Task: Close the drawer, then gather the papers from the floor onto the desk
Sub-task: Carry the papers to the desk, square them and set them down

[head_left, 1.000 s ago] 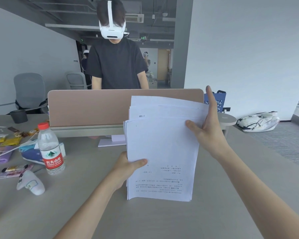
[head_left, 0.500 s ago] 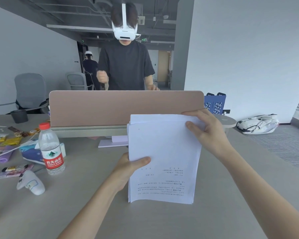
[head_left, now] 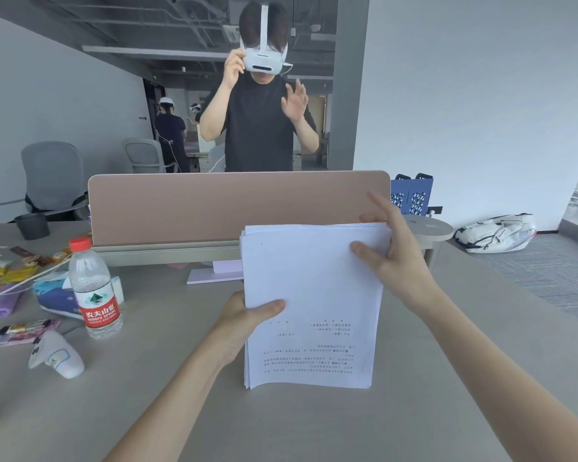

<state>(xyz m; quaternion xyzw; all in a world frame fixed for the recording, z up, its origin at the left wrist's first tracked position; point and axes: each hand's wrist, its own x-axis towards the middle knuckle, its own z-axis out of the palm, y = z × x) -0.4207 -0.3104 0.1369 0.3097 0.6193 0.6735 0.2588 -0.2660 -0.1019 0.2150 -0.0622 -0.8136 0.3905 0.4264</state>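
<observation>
Fingers of the left hand (head_left: 244,323) wrap the left edge of the stack of papers (head_left: 311,305), thumb pressed flat across the front sheet and the other fingers hidden behind it. The right hand (head_left: 399,261) holds the upper right corner: its thumb lies on the front sheet, while the fingers (head_left: 377,203) fan out loosely above and behind the top edge. How firmly that hand pinches cannot be told.

Centre of the frame, the stack stands on its bottom edge on the desk (head_left: 314,425), leaning slightly. It is thin white sheets, squared up on the right side, with the layered edges showing at the left and along the top. Small dark print, upside down, covers the lower half of the front sheet.

Smooth and matte, the desk is a pale grey-beige. Behind the stack runs a flat, dusty pink divider panel (head_left: 214,205) with rounded corners. At the left of the frame stands a clear plastic water bottle (head_left: 94,291) with a red cap and red label, and near it lies a smooth, rounded white controller (head_left: 55,356). Beyond the panel stands another person (head_left: 259,128) in a black T-shirt.
</observation>
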